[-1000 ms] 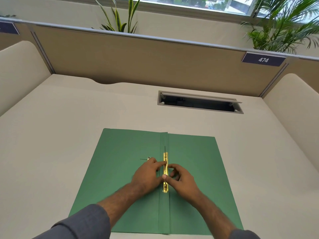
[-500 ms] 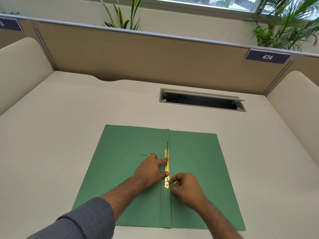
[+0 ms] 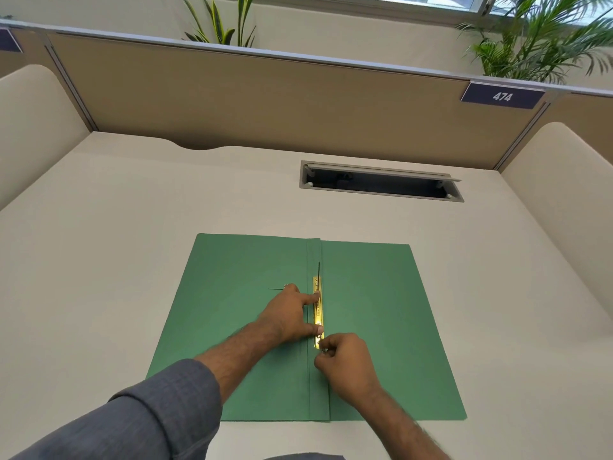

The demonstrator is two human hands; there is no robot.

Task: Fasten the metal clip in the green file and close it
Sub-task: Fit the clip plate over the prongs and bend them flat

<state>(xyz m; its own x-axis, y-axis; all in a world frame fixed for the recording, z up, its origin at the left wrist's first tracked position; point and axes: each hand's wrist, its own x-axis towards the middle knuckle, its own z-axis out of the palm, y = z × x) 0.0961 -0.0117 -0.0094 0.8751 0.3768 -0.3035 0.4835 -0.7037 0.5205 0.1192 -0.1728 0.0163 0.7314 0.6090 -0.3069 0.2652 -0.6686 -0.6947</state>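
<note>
One brass clip [image 3: 317, 313] lies along the open green file [image 3: 371, 313], left hand [image 3: 287, 315] spread pressing, right hand [image 3: 345, 363] pinching.

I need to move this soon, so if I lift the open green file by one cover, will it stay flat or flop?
The green file looks like thin card, so it would probably sag and fold at the spine crease. It likely weighs little. The metal clip may slightly stiffen the centre.

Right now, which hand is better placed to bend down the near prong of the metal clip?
Right. The right hand already pinches at the near end of the metal clip, while the left hand lies flat, its fingers pressing the gold bar against the green file.
</note>
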